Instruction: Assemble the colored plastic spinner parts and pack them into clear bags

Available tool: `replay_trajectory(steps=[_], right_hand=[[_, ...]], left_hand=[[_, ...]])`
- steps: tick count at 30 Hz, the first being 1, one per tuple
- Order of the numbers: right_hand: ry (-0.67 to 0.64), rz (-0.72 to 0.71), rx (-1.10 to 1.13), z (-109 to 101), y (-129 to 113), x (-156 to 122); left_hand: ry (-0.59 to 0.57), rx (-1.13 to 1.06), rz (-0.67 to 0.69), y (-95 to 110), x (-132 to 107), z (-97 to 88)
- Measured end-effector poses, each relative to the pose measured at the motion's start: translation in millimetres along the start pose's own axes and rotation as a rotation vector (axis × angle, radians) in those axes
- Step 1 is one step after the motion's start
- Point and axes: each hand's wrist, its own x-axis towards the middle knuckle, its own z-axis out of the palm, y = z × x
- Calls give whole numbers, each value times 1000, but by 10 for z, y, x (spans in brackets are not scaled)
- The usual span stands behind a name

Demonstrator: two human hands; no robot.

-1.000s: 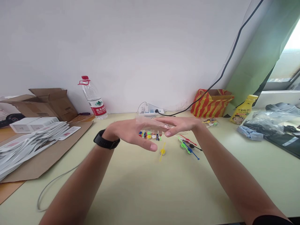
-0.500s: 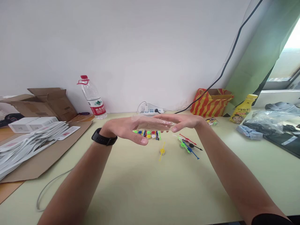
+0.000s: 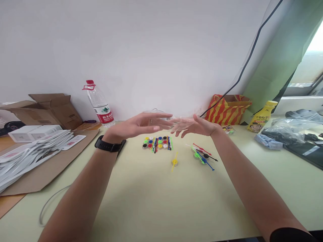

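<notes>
Both of my hands are raised above the pale green table (image 3: 156, 201), fingertips meeting. A small clear plastic bag (image 3: 168, 118), faint and hard to see, is stretched between them. My left hand (image 3: 137, 127), with a black watch (image 3: 109, 147) on its wrist, has its fingers extended along the bag. My right hand (image 3: 193, 127) grips the bag's other end with loosely spread fingers. Below them on the table lie a neat block of small coloured round pieces (image 3: 157, 143), a yellow pointer piece (image 3: 174, 162) and a cluster of coloured pointers (image 3: 203, 156).
A water bottle (image 3: 99, 106) stands by the wall beside an open cardboard box (image 3: 47, 109). White packets (image 3: 32, 148) pile up on cardboard at left. A striped bag (image 3: 227, 110), a yellow bottle (image 3: 261, 117) and plastic bags (image 3: 290, 132) are at right. A grey cable (image 3: 50, 201) lies near left.
Both hands rose from just above the coloured pieces and tilted upward with the clear bag, uncovering the block of round pieces. The fingers have spread out more.
</notes>
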Motion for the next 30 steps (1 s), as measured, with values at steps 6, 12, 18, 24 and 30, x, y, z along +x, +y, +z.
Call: replay_trajectory(steps=[6,12,18,24,30], right_hand=[[212,110,-202,2,-11,26],[289,167,-341,29,-47,81],[227,215,-323,11,-44,78],[304,247,-396,24,-102,36],[568,97,-438,-10,-193,-18]], left_hand=[[287,-225,-43,-209,-6,-79],[331,-517,-121,-417,-11,-191],[337,-594,-147,-565,-34,-272],[311,-536,-156,-533,-108,-322],[102,-234,-169,-338,-148,-285]])
